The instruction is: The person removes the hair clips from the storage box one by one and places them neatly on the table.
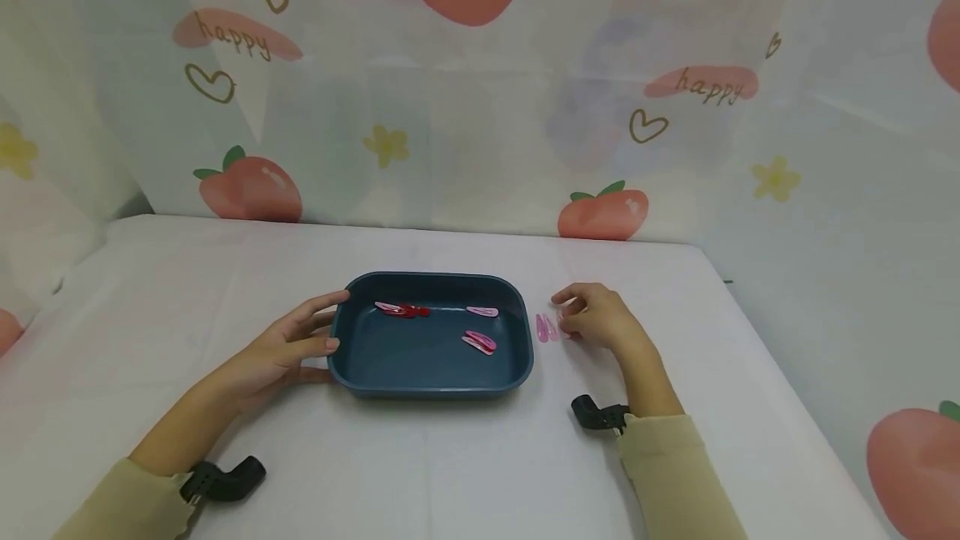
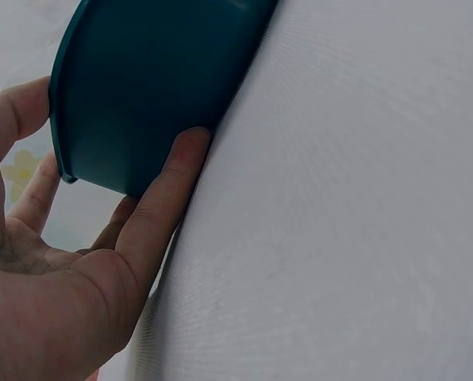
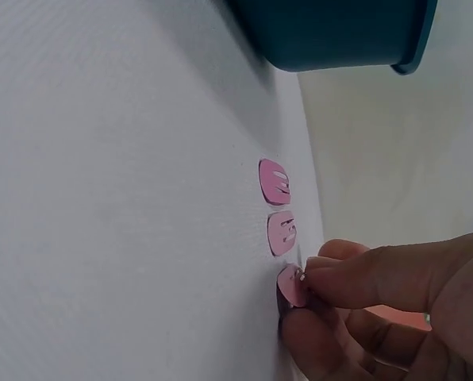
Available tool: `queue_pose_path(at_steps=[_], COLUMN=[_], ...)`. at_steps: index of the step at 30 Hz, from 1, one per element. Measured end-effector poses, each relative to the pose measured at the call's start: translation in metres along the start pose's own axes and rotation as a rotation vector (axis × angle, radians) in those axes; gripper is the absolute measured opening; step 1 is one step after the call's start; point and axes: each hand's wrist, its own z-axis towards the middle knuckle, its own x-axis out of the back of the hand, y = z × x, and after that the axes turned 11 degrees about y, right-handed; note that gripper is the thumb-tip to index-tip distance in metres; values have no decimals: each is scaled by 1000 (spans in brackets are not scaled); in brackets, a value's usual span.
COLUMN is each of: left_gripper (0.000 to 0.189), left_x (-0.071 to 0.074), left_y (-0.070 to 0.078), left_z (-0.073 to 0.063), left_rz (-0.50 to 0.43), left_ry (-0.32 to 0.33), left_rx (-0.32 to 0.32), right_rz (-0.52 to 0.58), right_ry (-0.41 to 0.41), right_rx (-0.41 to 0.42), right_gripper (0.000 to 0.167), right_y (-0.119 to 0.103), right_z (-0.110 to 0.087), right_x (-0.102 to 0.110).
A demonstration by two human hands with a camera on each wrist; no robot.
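A dark blue tray (image 1: 431,377) sits on the table, holding red, pink and pale pink snap hair clips (image 1: 482,312). At its left end, my left hand (image 1: 273,357) touches the rim and outer wall with spread fingertips. In the left wrist view, one finger (image 2: 161,202) lies low along the tray's wall (image 2: 141,103). To the right of the tray, my right hand (image 1: 600,319) pinches a pink hair clip (image 3: 293,287), which is tilted at the table. Beside it lie two more pink clips, one nearer the tray (image 3: 274,182) and one in between (image 3: 282,232).
A white cloth covers the table (image 1: 427,457). Behind it hangs a curtain (image 1: 465,165) printed with fruit, hearts and flowers. Each wrist wears a black device, one on the left (image 1: 225,482) and one on the right (image 1: 598,413).
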Motion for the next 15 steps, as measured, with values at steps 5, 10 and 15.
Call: queue_pose_path(at_steps=[5,10,15], left_gripper=[65,65,66], left_x=[1,2,3], left_y=[-1,-3,-4], left_z=[1,1,2], left_rz=[-2,-7,-11], left_ry=[-12,-16,-12], left_rx=[-18,-16,-8], right_rz=[9,-14,9], right_ry=[-3,11,29], right_rx=[22,25,30], right_gripper=[29,28,31], right_y=[0,0,2], right_z=[-1,-1,-2], right_x=[1,1,5])
